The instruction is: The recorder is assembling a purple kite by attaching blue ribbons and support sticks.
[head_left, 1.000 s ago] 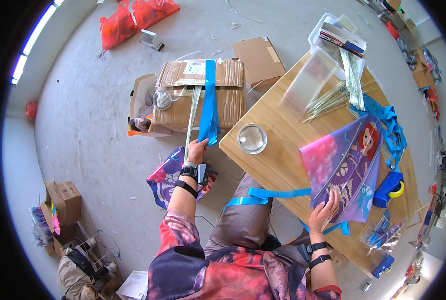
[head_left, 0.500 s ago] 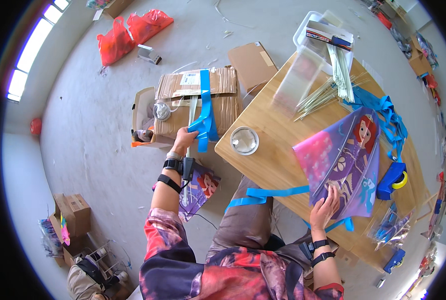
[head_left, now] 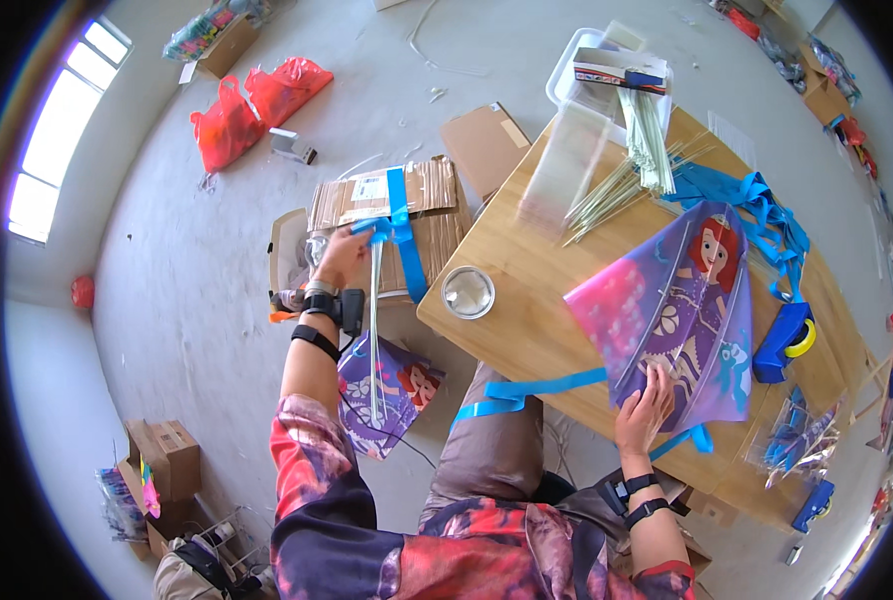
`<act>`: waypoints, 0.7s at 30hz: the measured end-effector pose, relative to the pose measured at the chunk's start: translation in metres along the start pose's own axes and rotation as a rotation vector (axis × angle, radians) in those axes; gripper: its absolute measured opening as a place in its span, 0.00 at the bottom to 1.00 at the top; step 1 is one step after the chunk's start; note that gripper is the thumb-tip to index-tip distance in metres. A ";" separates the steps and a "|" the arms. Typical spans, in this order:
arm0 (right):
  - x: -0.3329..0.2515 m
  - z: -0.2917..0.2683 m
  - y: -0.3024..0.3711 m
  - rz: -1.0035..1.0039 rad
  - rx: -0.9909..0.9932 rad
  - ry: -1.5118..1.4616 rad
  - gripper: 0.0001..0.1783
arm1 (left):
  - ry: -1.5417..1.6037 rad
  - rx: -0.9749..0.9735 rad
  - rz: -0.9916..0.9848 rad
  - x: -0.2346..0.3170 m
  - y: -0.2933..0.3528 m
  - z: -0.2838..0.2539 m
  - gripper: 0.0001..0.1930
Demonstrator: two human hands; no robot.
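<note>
My left hand [head_left: 343,257] is closed at the near side of a cardboard box [head_left: 437,225], pinching a bunched end of blue ribbon [head_left: 405,250] that lies across the box. Pale thin rods [head_left: 376,330] run down from beside these fingers, over a purple printed kite [head_left: 392,385] low by my left leg. On the wooden table [head_left: 512,300], my right hand [head_left: 646,408] rests with fingers extended on the lower part of another purple kite [head_left: 672,320], printed with a red-haired figure. Blue ribbon [head_left: 557,383] trails from under that kite toward my lap.
A round clear tub [head_left: 469,292] stands at the table's left corner. Farther back are pale sticks [head_left: 617,190] and a white plastic bin [head_left: 570,80]. A blue tape dispenser [head_left: 782,343] sits right of the kite. Red bags [head_left: 229,128] lie on the floor.
My left hand has moved up and left along the box, drawing the ribbon end with it. The right hand stays on the kite. The whole view has shifted slightly.
</note>
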State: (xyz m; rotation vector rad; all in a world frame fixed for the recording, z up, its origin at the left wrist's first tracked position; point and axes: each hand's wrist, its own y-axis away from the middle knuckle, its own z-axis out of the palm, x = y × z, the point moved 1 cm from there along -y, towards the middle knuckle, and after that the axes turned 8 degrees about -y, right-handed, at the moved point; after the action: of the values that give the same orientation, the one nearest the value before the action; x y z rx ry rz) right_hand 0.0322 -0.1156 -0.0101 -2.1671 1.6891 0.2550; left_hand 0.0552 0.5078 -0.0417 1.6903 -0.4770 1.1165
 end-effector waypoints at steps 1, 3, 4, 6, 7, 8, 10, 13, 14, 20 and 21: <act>0.001 -0.001 -0.001 0.010 0.010 0.005 0.28 | 0.137 0.043 0.109 0.015 0.001 0.011 0.05; -0.002 -0.002 -0.003 -0.023 0.016 -0.016 0.28 | 0.064 0.052 0.131 0.025 -0.035 -0.025 0.05; -0.004 0.000 -0.003 -0.026 0.020 -0.032 0.28 | -0.056 0.060 0.199 0.042 -0.047 -0.047 0.05; 0.002 -0.001 -0.002 -0.017 0.024 -0.006 0.28 | -0.085 0.134 0.323 0.077 -0.064 -0.030 0.06; 0.006 -0.004 0.000 -0.003 0.039 0.013 0.28 | 0.006 0.209 0.375 0.103 -0.065 0.000 0.07; 0.006 -0.005 0.000 -0.006 0.036 0.010 0.28 | 0.085 0.248 0.402 0.125 -0.064 0.011 0.07; 0.001 -0.003 -0.002 -0.023 0.044 -0.017 0.29 | 0.014 0.292 0.436 0.169 -0.068 0.002 0.09; 0.000 -0.002 -0.001 -0.019 0.051 -0.018 0.29 | 0.079 0.241 0.610 0.234 -0.065 0.044 0.10; 0.001 -0.002 -0.001 -0.011 0.045 -0.042 0.29 | 0.118 0.160 0.728 0.254 -0.055 0.066 0.11; 0.017 -0.006 0.004 0.018 0.076 -0.253 0.29 | 0.157 -0.190 0.846 0.321 0.055 0.196 0.10; 0.014 -0.012 0.001 0.022 0.101 -0.251 0.29 | 0.181 -0.241 0.817 0.320 0.086 0.214 0.10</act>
State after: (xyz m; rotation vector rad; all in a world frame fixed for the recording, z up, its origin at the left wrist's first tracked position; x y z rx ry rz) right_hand 0.0335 -0.1331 -0.0050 -1.9539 1.5511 0.4189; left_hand 0.2455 0.3426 0.2623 1.1710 -1.1940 1.6849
